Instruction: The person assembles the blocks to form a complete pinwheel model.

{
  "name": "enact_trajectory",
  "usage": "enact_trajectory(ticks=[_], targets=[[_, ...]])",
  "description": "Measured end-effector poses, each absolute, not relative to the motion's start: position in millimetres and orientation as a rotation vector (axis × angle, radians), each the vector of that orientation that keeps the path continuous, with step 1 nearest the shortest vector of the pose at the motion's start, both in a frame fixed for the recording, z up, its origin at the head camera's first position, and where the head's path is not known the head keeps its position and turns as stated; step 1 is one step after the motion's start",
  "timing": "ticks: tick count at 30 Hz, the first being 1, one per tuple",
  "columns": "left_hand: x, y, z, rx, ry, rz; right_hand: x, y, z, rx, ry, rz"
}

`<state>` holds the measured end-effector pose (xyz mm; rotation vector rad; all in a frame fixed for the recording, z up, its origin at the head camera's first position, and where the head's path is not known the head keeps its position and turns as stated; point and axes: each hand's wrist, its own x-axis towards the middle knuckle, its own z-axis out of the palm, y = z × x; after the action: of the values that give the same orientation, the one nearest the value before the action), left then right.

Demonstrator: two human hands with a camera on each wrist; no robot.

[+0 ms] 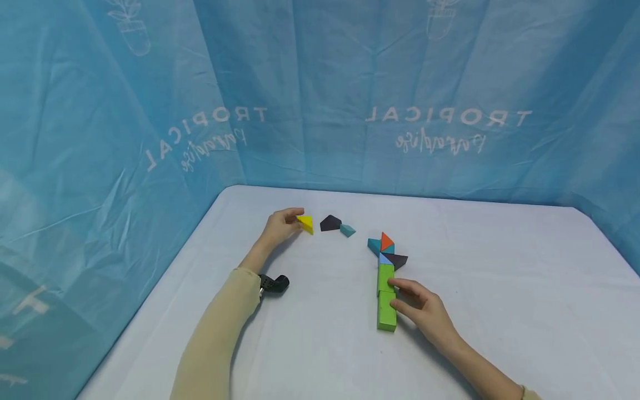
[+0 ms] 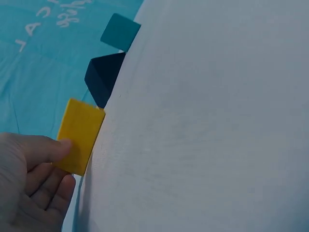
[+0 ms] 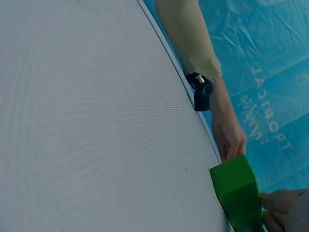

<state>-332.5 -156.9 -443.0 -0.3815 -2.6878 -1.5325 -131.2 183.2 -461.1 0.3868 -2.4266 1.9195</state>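
Your left hand [image 1: 281, 226] pinches yellow block [image 1: 307, 223] between thumb and fingers; black block [image 1: 330, 223] just past fingertips. Your right hand [image 1: 428, 314] loose, thumb and forefinger beside green blocks [image 1: 386, 312], probably touching, contact hard to confirm.

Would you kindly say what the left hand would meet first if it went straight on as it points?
Probably the black block, just past the yellow block the left hand pinches; depth is unclear.

The held wedge [image 1: 307, 223] is yellow, both long blocks [image 1: 386, 314] green, the curtain [image 1: 330, 66] blue, white-lettered.
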Motion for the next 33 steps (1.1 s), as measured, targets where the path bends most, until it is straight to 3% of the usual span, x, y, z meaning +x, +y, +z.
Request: enact_trajectory(ticks=[8,20,26,33], targets=[[-328,-147,-446,-0.595,-2.715,-1.44,-131,185,-460,0.369,-2.451,1.907],[-317,-130,-451,-0.573,-2.46,-1.512,-131,186,-461,0.347,-2.469,1.904],[-299,-99,-432,-0.672,-2.455,-1.534,-132,187,-458,0.365,-2.455,1.901],[-279,-58,-435,-0.812,-2.555,-1.386,-131,185,-460,0.364,-2.465,1.913]])
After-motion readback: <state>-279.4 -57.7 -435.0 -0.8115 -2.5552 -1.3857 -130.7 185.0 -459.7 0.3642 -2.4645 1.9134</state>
